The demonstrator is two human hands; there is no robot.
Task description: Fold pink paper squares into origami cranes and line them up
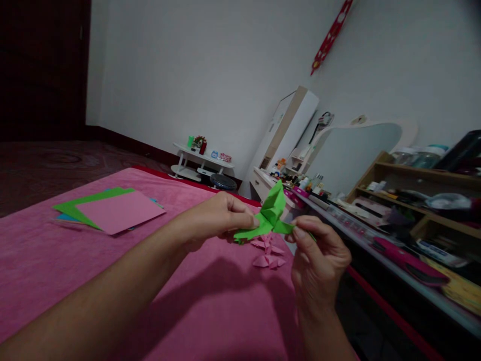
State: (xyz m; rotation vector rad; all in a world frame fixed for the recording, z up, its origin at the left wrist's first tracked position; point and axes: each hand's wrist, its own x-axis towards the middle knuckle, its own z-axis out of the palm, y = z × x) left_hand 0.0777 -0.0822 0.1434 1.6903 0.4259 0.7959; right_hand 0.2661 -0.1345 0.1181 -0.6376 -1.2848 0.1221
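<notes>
A folded green origami figure point(271, 213), crane-like with an upright wing, is held in the air between both hands. My left hand point(220, 215) pinches its left part between thumb and fingers. At the other end, my right hand point(319, 250) grips a narrow folded point with thumb and fingertips. Behind and below it, pink origami figures point(269, 260) lie on the pink cloth, partly covered by the green one. Off to the left rests a stack of square paper with a pink sheet point(120, 211) on top of a green sheet point(80, 209).
Pink cloth point(48, 265) spreads under the hands. On the right runs a cluttered dressing table with a magenta pouch point(409, 260), a wooden shelf point(398, 175) and a mirror point(349, 155). A small white table point(205, 159) and a round dark stool point(223, 181) stand beyond.
</notes>
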